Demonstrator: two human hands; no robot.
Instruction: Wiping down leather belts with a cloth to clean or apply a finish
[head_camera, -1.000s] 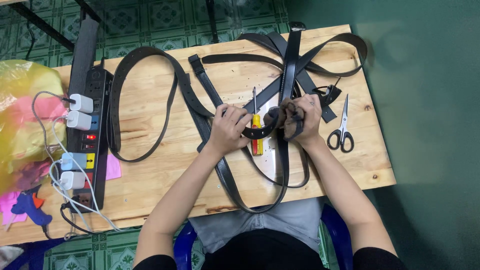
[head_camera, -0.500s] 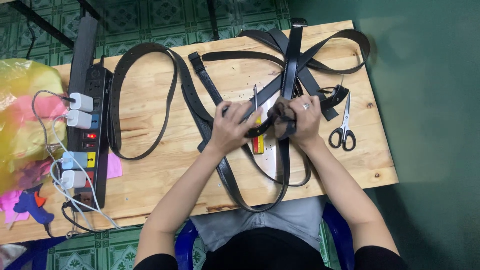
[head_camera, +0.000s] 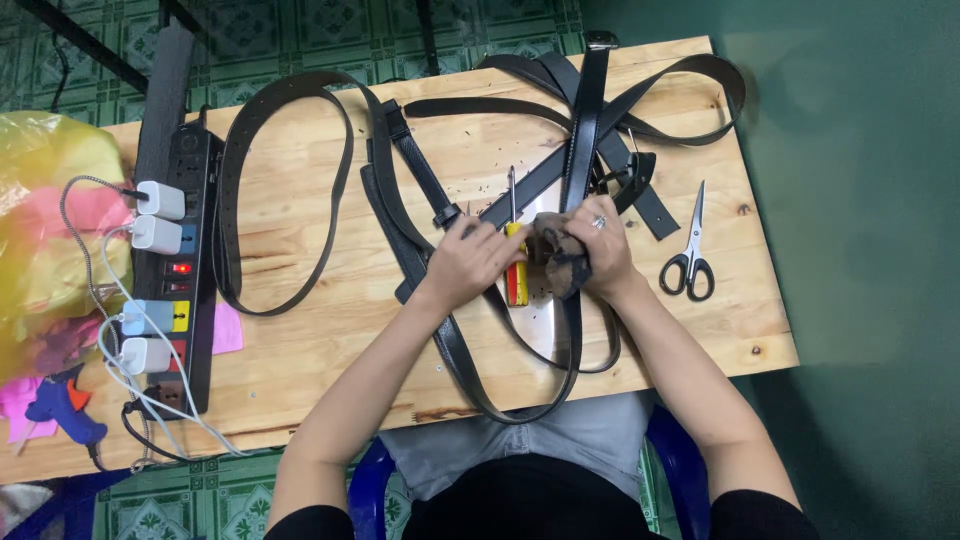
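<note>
My left hand (head_camera: 470, 262) and my right hand (head_camera: 600, 245) meet at the middle of a wooden table (head_camera: 330, 330), both gripping a black leather belt (head_camera: 520, 395) that loops down toward my lap. The right hand, wearing a ring, also clutches a brown rag (head_camera: 555, 258) around the belt. A yellow-handled screwdriver (head_camera: 514, 262) lies between the hands, its shaft pointing away from me. Several more black belts (head_camera: 600, 110) cross at the far side of the table.
Black-handled scissors (head_camera: 690, 262) lie to the right of my right hand. A long belt loop (head_camera: 235, 190) lies at the left. A black power strip (head_camera: 185, 270) with white chargers runs along the left edge, beside a yellow plastic bag (head_camera: 50, 230) and a blue glue gun (head_camera: 60, 408).
My hands have drawn closer together, and the left one has slid right along the belt. The belt loop below has shifted slightly.
</note>
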